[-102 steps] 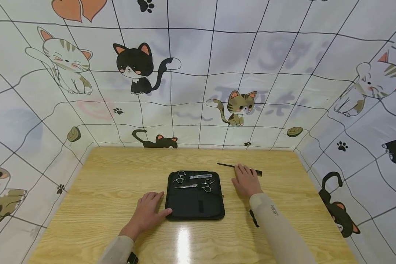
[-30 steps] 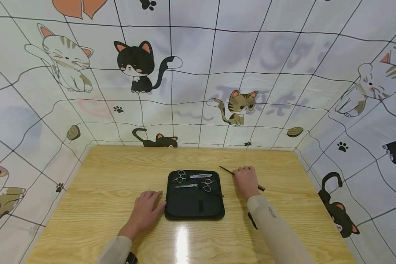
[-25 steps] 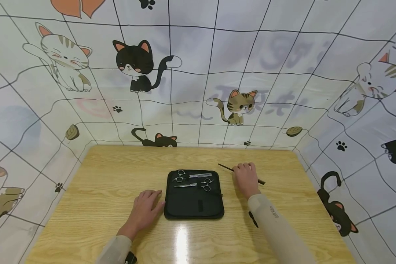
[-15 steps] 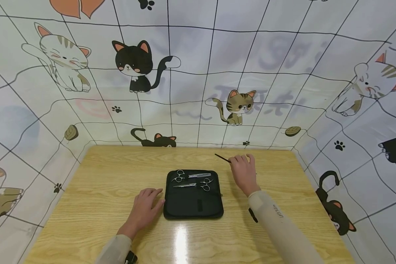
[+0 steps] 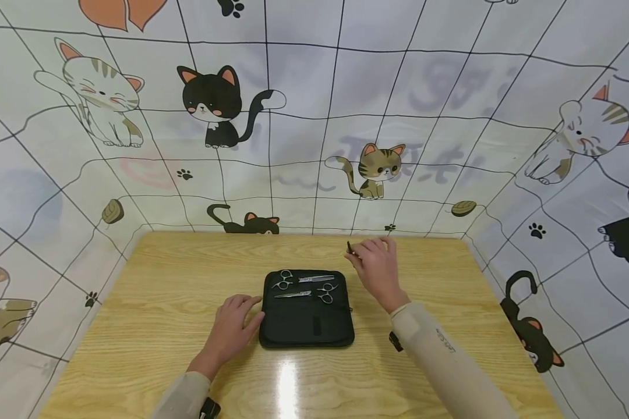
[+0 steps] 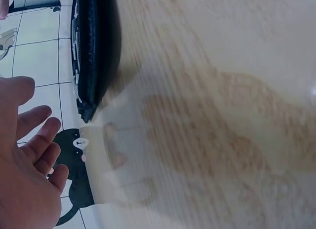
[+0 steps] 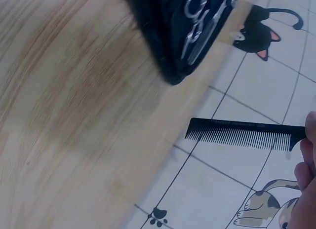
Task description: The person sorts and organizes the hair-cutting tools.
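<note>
My right hand [image 5: 376, 269] is raised beyond the case's right side and pinches a black tail comb [image 7: 242, 133]. In the right wrist view its toothed part stretches out from the fingers with the teeth downward, and the thin tail is hidden by the hand. A black case [image 5: 293, 320] lies on the table with two pairs of silver scissors on its upper half, one of them the lower scissors [image 5: 299, 294]. At the case's left edge my left hand [image 5: 230, 329] lies with relaxed fingers, its thumb tip right at the edge.
The wooden table [image 5: 178, 273] carries the case in its middle. Behind and on both sides hangs a white cloth [image 5: 314, 116] printed with cats and grid lines. A bright light reflection shows in front of the case.
My right hand has lifted the comb off the table, moved it away and a little left, and turned it. My left thumb has drawn back from the case's top to its edge.
</note>
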Demonstrator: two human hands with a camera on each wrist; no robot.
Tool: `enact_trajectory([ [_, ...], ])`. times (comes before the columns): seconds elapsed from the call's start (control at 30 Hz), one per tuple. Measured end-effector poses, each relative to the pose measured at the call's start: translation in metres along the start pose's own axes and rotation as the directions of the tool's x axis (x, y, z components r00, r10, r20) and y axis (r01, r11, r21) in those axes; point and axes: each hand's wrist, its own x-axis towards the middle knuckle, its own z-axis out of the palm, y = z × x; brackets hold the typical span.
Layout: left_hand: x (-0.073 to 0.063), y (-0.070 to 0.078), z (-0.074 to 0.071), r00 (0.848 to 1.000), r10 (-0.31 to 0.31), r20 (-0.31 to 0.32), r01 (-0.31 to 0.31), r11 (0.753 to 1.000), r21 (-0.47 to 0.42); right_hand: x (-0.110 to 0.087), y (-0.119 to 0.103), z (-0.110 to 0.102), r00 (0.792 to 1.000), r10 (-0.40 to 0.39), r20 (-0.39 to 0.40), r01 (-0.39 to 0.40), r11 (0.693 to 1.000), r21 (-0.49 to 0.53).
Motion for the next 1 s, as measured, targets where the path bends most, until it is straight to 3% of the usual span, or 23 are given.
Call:
enact_trajectory([
  [0.23,0.002,0.006,-0.001,0.999,0.026,-0.026,-0.027,1.000,-0.015,0.004,-0.020,-0.006,0.997,0.080,0.018,-0.082,0.984,0.160],
  [0.4,0.003,0.009,-0.001,0.998,0.041,-0.040,-0.042,0.999,-0.020,0.003,-0.031,-0.007,0.989,0.127,0.080,-0.143,0.957,0.251],
  [0.7,0.005,0.018,-0.003,0.994,0.082,-0.067,-0.084,0.996,-0.025,0.000,-0.047,-0.010,0.963,0.182,0.201,-0.255,0.860,0.443],
  [1.0,0.010,0.023,-0.003,0.993,0.096,-0.062,-0.099,0.994,-0.037,-0.003,-0.057,-0.008,0.964,0.165,0.210,-0.256,0.793,0.552],
])
